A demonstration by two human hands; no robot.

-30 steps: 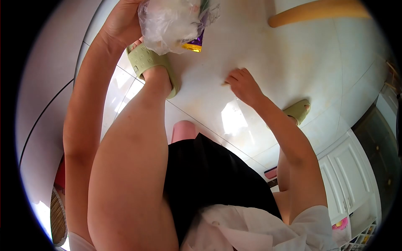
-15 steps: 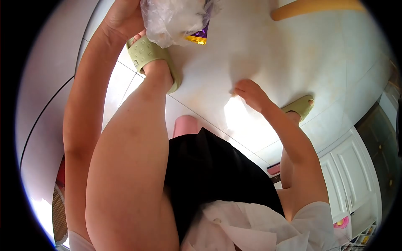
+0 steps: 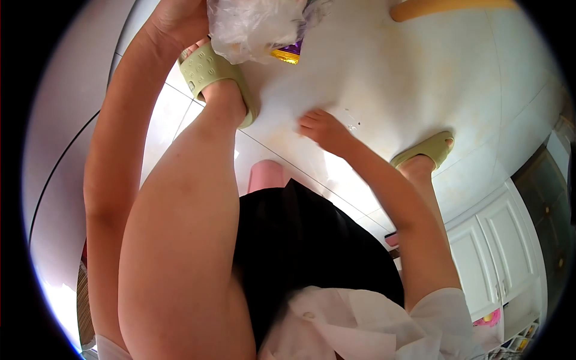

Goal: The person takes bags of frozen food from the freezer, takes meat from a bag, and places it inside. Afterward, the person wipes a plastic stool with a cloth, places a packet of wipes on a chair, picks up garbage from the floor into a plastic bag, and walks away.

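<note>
At the top left, my left hand (image 3: pixel 180 23) is closed on a crumpled clear plastic bag (image 3: pixel 252 30); its fingertips are hidden behind the bag. A purple and gold wrapper (image 3: pixel 288 53) shows at the bag's lower right. My right hand (image 3: pixel 322 129) is low over the pale tiled floor (image 3: pixel 432 72), fingers curled together, and its fingertips are blurred. Whatever it may hold cannot be made out. Small specks (image 3: pixel 353 126) lie on the floor just right of that hand.
Green slippers (image 3: pixel 213 72) are on my feet, one at each side. A pink object (image 3: pixel 266 175) stands between my legs. A curved wooden piece (image 3: pixel 450 7) crosses the top right. White cabinet doors (image 3: pixel 495 252) are at the lower right.
My right hand first moved down and right, then swung left, and the specks on the floor now show. My left hand and the bag have shifted slightly up and right.
</note>
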